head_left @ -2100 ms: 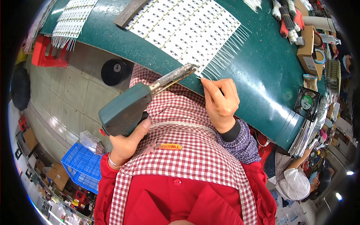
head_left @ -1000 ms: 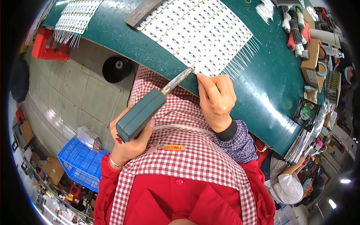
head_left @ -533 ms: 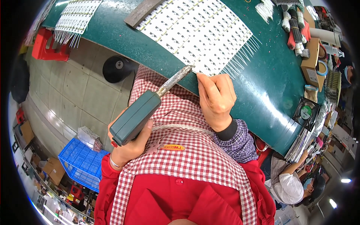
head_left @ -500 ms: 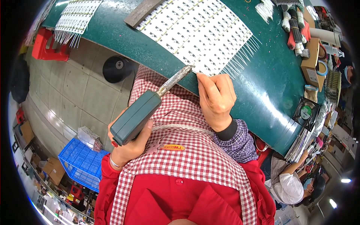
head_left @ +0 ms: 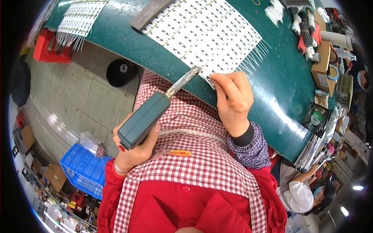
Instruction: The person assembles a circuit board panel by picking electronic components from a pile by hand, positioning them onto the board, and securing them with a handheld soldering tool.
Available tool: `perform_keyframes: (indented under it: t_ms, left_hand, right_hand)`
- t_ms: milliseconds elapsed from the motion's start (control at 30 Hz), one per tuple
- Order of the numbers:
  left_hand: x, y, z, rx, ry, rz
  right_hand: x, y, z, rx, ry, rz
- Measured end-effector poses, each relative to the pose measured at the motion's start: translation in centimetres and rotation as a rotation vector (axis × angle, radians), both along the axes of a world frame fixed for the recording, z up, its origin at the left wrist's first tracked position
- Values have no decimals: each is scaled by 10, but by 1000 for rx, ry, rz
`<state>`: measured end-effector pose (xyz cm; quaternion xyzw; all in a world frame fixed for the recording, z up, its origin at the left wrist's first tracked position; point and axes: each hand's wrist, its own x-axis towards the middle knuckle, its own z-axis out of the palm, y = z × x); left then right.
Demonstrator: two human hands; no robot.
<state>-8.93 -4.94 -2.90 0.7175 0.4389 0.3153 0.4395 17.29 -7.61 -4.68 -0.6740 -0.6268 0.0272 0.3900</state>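
My left hand point(head_left: 140, 151) is wrapped round a green soldering gun point(head_left: 144, 119). Its metal barrel slants up to the right, and the tip is at the near edge of a white sheet of small circuit boards point(head_left: 202, 35). Rows of dark and yellowish parts cover that sheet, and thin white wires point(head_left: 254, 57) stick out along its right side. Just right of the tip, my right hand point(head_left: 236, 101) is closed in a pinch at the sheet's near corner. What lies between those fingertips is too small to make out.
A dark bar point(head_left: 149, 14) lies along the sheet's left edge on the green table point(head_left: 116, 37). Another board sheet point(head_left: 79, 17) is at far left. Wire bundles point(head_left: 305, 29), a cardboard box point(head_left: 322, 70) and a small fan point(head_left: 316, 118) stand right. A co-worker point(head_left: 299, 194) sits lower right.
My right hand has moved a little to the right, away from the soldering gun's tip, still pinched. The gun has shifted only slightly right.
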Motion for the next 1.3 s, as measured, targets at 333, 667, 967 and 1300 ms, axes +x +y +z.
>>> perform_keyframes:
  t_ms: [333, 667, 967, 1300]
  left_hand:
    - [3, 9, 8, -22, 62, -106]
    - [-4, -3, -2, -64, 39, -62]
    - [-8, -3, 3, -21, 85, -41]
    - [-3, 0, -2, 81, 101, -79]
  right_hand:
    - [-2, 2, -10, -14, -29, -5]
    - [-3, 1, -12, -29, -36, -14]
    - [-4, 1, -7, -21, -28, -17]
    - [-6, 4, -8, 62, -29, -80]
